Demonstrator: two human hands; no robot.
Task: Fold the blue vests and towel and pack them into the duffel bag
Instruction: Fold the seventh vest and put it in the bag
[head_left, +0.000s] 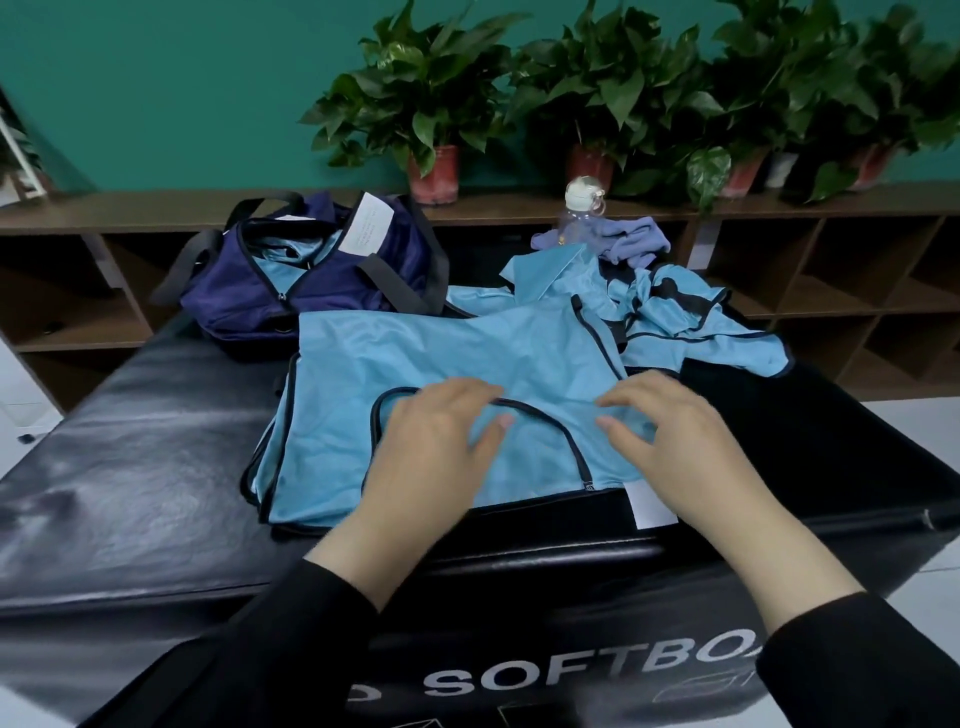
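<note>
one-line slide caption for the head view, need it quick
Both hands, left and right, flatten a blue vest on a black padded box, the open duffel bag behind.

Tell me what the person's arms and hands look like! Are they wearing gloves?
No gloves. The left hand and right hand are bare, with no rings or watch showing. Both arms wear long black sleeves that end at the wrists, plain with no markings.

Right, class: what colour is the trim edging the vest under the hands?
Black, on the light blue vest; head view.
</note>
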